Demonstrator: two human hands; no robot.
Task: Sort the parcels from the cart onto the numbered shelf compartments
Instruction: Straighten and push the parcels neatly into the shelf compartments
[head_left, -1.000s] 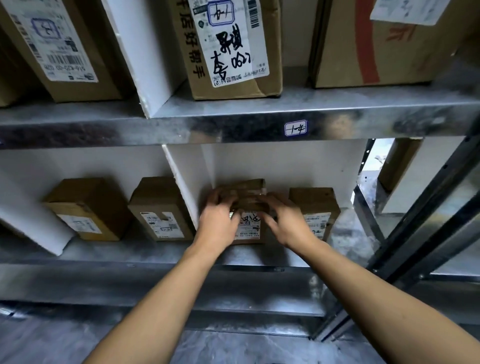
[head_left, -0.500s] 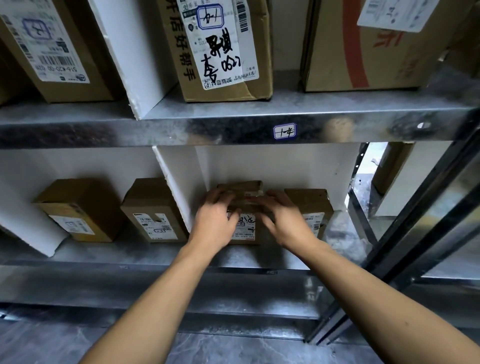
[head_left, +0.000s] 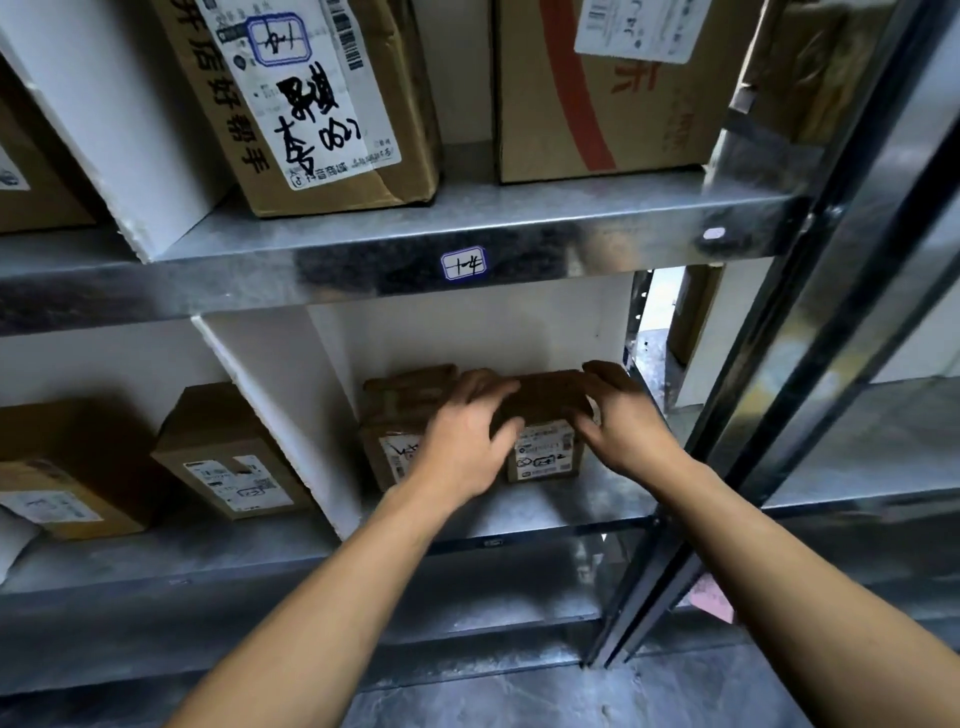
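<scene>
Lower shelf, left bay: we log a first carton (head_left: 62, 467) at the far edge and a second carton (head_left: 234, 457) beside it, both brown with a white label on the front face. A white divider panel (head_left: 280, 405) closes that bay.

Right bay, under the blue-bordered tag (head_left: 464, 263) on the shelf lip above: a taped parcel (head_left: 389, 415) near the divider. Just beside it to the right is the small parcel (head_left: 545, 415) — plain brown cardboard, shadowed top, and a white printed label with black pen marks low on the front. It rests on the metal shelf (head_left: 519, 514).

Our left hand (head_left: 467, 441) curls its fingers over the small parcel's top left edge, thumb toward the front. Our right hand (head_left: 623, 426) clasps the top right corner — both grip the box.

Furthest right we note a dark upright post (head_left: 779, 364).
</scene>
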